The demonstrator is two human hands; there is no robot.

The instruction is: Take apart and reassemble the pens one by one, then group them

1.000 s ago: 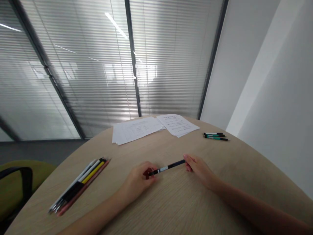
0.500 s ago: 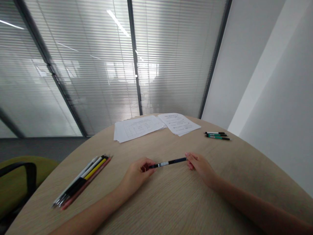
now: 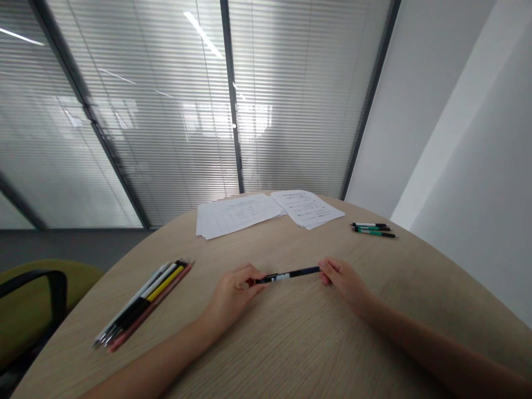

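A dark pen (image 3: 291,274) with a white band is held level just above the round wooden table (image 3: 291,343), between both hands. My left hand (image 3: 233,293) pinches its left end with fingers curled. The fingertips of my right hand (image 3: 343,280) grip its right end. Both forearms rest on the table near me.
A row of several pens and pencils (image 3: 143,305) lies at the left. Three pens (image 3: 374,229) lie at the far right. Two stacks of printed paper (image 3: 239,213) (image 3: 307,208) sit at the far edge before the glass wall. A green chair (image 3: 37,299) stands at left.
The pen has levelled out from a slight tilt, and both hands have shifted a little to the right and away from me. The grip is the same.
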